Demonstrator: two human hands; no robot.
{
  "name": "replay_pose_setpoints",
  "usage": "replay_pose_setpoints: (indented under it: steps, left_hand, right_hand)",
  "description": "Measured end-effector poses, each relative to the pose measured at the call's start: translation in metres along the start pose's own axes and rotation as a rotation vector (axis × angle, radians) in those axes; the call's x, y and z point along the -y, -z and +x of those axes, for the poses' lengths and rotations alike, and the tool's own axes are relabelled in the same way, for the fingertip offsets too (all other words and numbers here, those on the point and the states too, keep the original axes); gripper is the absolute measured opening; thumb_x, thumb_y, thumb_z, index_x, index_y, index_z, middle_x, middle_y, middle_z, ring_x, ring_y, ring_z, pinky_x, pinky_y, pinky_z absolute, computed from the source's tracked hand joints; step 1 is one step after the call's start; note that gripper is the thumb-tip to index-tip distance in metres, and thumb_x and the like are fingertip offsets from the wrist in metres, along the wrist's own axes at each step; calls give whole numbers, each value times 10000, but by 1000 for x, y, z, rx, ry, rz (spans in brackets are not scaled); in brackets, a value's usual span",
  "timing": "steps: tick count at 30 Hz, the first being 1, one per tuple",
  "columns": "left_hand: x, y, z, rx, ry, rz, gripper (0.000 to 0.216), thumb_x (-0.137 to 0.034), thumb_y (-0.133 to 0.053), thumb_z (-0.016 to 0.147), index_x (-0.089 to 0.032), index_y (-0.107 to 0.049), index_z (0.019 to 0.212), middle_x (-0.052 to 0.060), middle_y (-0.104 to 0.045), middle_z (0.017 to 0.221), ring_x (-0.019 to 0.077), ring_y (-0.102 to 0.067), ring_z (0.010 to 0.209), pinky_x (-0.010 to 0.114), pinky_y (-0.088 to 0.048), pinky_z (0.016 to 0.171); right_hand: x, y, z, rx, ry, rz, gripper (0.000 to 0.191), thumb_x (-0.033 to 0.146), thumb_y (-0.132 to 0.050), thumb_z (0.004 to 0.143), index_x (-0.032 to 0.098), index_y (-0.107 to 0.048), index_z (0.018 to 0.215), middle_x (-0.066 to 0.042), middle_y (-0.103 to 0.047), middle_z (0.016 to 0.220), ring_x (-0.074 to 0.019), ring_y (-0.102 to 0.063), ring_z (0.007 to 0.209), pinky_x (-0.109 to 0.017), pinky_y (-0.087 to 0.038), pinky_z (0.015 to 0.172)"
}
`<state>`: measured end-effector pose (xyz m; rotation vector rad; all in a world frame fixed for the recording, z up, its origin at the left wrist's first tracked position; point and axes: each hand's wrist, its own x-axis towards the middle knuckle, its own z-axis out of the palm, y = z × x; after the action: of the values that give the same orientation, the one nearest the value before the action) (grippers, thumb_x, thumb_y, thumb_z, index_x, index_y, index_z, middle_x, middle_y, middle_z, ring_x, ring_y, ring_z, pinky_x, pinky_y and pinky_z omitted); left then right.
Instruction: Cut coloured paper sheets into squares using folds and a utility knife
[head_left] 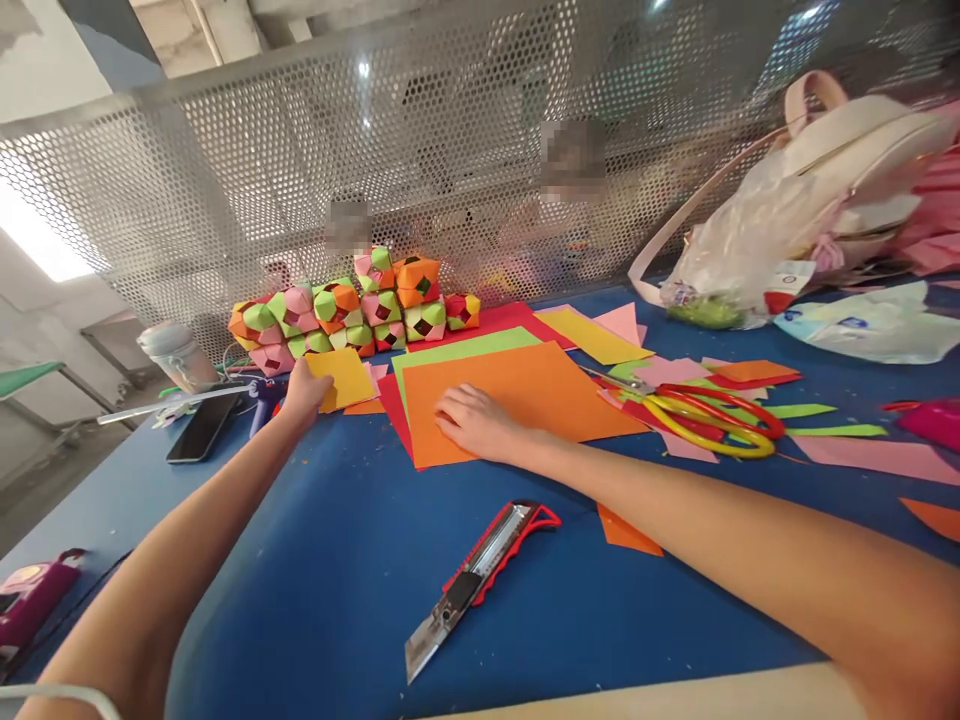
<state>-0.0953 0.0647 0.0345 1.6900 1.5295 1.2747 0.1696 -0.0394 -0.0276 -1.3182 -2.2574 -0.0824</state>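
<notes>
At the far left of the blue table, my left hand [301,394] is closed on the edge of a yellow paper piece [342,380]. My right hand [474,420] rests palm down with gently curved fingers on a large orange paper sheet [517,385]. Green paper [465,352] and red paper [395,405] stick out from under that sheet. Nearer to me lies a utility knife [480,580] with a red handle and its blade out. Behind my left hand stands a stack of folded paper cubes [341,305] in green, pink, orange and red.
Yellow-and-red-handled scissors [705,415] lie among paper scraps on the right. A glue gun [264,402], a phone [206,425] and a white cup [178,355] are at the left. A perforated metal screen [465,150] borders the back; a white bag [862,150] leans there.
</notes>
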Motion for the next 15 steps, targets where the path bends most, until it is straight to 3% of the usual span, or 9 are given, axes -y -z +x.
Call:
replay_pose_setpoints:
  steps: [4,9,15]
  left_hand:
    - [9,1,18,1,-47,210,635,-132,-605,602,-144,-484,1225,153,-636,1134,325,-618,1090,484,-531,897]
    - [11,-2,18,14,-201,415,740,-118,-589,568,-119,-463,1298,193,-501,1340,377,-414,1336,491,-360,1114]
    - [22,-10,13,31,-289,545,786,-126,-561,627,-124,-377,1391,187,-389,1440,342,-323,1410,480,-286,1171]
  right_hand:
    - [1,0,1,-6,13,-27,155,174,-507,935,155,-661,921,-97,-642,981,-225,-528,933,-335,-395,847]
    - [1,0,1,-9,17,-30,159,169,-503,940,145,-660,923,-99,-644,992,-228,-530,937,-334,-397,843]
    - [0,-1,0,-7,14,-25,150,173,-513,939,153,-660,916,-99,-646,983,-233,-531,926,-343,-398,845]
